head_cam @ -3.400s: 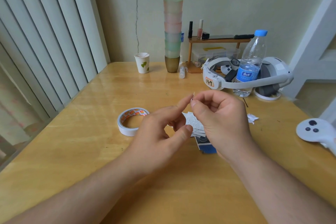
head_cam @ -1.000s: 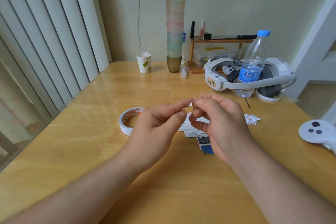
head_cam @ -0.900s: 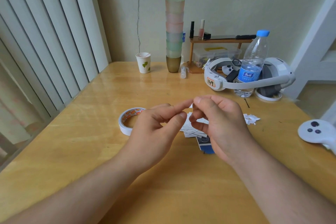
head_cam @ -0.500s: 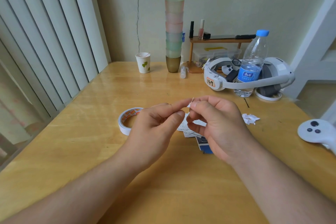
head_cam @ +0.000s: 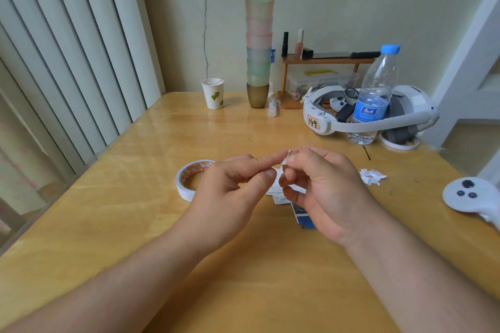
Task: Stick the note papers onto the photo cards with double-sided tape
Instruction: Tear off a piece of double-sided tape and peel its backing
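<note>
My left hand and my right hand meet above the table's middle, fingertips pinched together on a small white piece of tape. Beneath them lie white note papers with handwriting and a blue and black photo card, both partly hidden by my right hand. The roll of double-sided tape lies flat on the table just left of my left hand.
Torn white backing scraps lie to the right. A white controller sits at the right edge. At the back stand a water bottle, a headset, stacked cups, a paper cup and a small wooden shelf.
Both hands have stayed together over the papers, fingers shifting slightly while working the small white tape piece between the fingertips. Nothing on the table has moved.
</note>
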Tool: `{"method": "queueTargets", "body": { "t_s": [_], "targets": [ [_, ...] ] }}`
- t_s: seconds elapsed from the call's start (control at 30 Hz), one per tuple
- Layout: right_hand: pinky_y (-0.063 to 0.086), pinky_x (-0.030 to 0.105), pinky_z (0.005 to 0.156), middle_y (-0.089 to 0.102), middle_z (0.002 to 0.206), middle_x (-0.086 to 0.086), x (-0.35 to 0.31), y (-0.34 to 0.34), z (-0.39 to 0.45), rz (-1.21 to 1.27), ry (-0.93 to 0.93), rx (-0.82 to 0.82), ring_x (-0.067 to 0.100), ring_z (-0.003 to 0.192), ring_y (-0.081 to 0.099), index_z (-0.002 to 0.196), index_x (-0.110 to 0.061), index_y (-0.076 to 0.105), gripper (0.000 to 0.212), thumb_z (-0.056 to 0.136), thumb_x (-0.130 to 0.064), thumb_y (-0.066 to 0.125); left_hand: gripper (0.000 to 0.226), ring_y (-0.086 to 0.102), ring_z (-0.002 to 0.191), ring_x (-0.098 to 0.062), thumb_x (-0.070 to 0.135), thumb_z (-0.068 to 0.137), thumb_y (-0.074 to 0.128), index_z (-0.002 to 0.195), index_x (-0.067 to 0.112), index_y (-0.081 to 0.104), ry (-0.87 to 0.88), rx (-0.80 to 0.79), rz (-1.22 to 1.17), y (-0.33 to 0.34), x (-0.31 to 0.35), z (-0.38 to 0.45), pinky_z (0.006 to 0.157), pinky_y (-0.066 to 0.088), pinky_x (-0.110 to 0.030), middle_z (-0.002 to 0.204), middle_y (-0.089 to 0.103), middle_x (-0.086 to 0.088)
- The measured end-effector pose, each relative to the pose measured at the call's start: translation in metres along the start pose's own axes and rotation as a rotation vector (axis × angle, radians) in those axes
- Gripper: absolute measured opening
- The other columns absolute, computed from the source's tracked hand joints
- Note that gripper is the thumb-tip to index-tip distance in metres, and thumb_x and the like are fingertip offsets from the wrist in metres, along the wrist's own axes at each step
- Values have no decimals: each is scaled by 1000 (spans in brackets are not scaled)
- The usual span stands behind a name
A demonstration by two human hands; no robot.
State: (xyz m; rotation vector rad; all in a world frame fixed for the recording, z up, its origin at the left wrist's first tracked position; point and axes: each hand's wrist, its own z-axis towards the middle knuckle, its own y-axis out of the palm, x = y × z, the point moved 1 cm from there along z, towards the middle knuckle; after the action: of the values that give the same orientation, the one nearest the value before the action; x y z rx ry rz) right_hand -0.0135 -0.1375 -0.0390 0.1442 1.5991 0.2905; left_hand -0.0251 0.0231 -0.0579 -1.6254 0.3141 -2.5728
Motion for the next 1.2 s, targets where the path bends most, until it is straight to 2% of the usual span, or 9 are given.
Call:
{"method": "queueTargets", "body": {
  "t_s": [0.07, 0.17, 0.27, 0.4, 0.53, 0.7, 0.8, 1.07, 1.2],
  "targets": [
    [45, 34, 71, 53, 64, 3, 0, 1, 0, 46, 36, -15, 16, 65, 54, 66, -18, 68, 28, 91, -7, 62, 31, 49, 71, -3, 10, 101, 65, 115, 33, 80, -87, -22, -138, 2, 1, 0, 71, 40, -11, 68, 53, 16],
    [43, 32, 67, 54, 65, 2, 2, 3, 1, 99, 67, -23, 15, 64, 53, 63, -20, 69, 33, 92, -7, 60, 29, 45, 77, -13, 19, 94, 64, 115, 29, 82, -201, -57, -340, 5, 0, 1, 83, 45, -25, 72, 53, 8],
    [41, 33, 67, 55, 66, 2, 3, 4, 1, 142, 87, -19, 14, 62, 54, 64, -19, 70, 32, 93, -7, 60, 30, 44, 74, -13, 17, 96, 62, 117, 25, 81, -240, -69, -436, 7, -2, 2, 81, 48, -26, 72, 50, 6],
    [45, 36, 68, 57, 67, 4, -1, 4, -1, 100, 58, -32, 16, 64, 56, 65, -17, 70, 31, 93, -9, 62, 29, 46, 75, -11, 22, 95, 64, 116, 31, 81, -185, -53, -356, 6, 1, 2, 79, 47, -20, 70, 57, 14],
    [48, 40, 73, 57, 67, 4, -1, 2, 0, 51, 44, 14, 18, 64, 57, 67, -18, 72, 26, 92, -12, 66, 35, 50, 69, 1, 7, 103, 59, 116, 33, 78, -103, -34, -159, 3, 4, -1, 70, 41, -7, 67, 54, 17],
    [51, 38, 74, 57, 66, 3, -1, 0, 0, -1, 19, 19, 16, 67, 59, 72, -16, 72, 20, 90, -10, 68, 30, 47, 72, -3, 24, 101, 64, 117, 46, 77, -36, -35, -44, -1, -1, 0, 69, 39, -13, 74, 46, 1],
    [52, 39, 75, 56, 65, 3, -1, 0, 1, -32, 0, 31, 15, 68, 58, 74, -13, 70, 18, 90, -7, 67, 32, 48, 72, -4, 33, 94, 61, 118, 50, 75, -24, -24, 22, -2, -6, 2, 70, 39, -16, 73, 47, 5],
    [51, 38, 77, 53, 63, 0, 4, -1, 4, -119, -55, 41, 12, 67, 57, 80, -10, 66, 14, 92, -5, 62, 33, 51, 70, -1, 28, 95, 61, 122, 44, 72, 81, 4, 200, -1, -5, 0, 71, 37, -11, 64, 48, 22],
    [49, 36, 73, 52, 67, 0, 5, -1, 5, -80, -54, -7, 10, 68, 58, 80, -14, 65, 16, 95, -8, 61, 30, 49, 69, 0, 24, 99, 65, 119, 43, 76, -20, -1, 25, 0, -3, 1, 69, 38, -11, 69, 48, 13]
  ]
}}
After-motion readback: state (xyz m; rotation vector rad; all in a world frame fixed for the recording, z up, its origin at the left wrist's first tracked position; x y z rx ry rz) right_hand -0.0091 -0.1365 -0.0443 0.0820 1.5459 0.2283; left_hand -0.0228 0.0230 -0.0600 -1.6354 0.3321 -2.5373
